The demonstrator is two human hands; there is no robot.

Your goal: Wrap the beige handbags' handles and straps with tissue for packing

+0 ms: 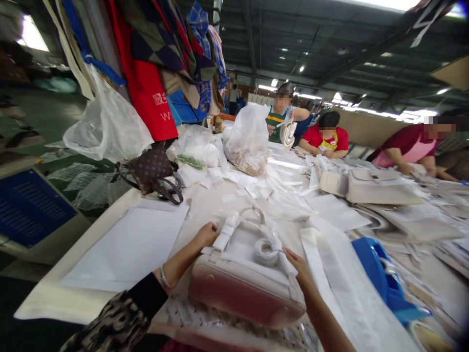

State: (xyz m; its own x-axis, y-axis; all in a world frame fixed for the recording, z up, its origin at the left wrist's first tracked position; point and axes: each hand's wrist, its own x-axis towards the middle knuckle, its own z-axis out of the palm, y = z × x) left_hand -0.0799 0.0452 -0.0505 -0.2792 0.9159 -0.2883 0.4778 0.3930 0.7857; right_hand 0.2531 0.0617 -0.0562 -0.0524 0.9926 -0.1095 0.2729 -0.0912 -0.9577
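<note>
A pale off-white handbag (249, 281) is in front of me on the worktable, its base side facing me. White wrapping covers its strap ends, and a coiled strap (267, 252) rests on its upper face. At the bag's left side, my left hand (207, 234) is closed with curled fingers by the wrapped strap (226, 231); the fingertips are partly hidden. My right hand (295, 259) grips the opposite side, fingers lying along the wrapping there. Clear plastic and printed sheeting (198, 315) show under the bag.
White sheets (128, 244) lie to the left, beyond them a brown patterned bag (152, 168). A stuffed plastic bag (247, 139) stands ahead. At right are a blue tape dispenser (381, 274) and pale bags (383, 186). Several people work across the table; clothes hang upper left.
</note>
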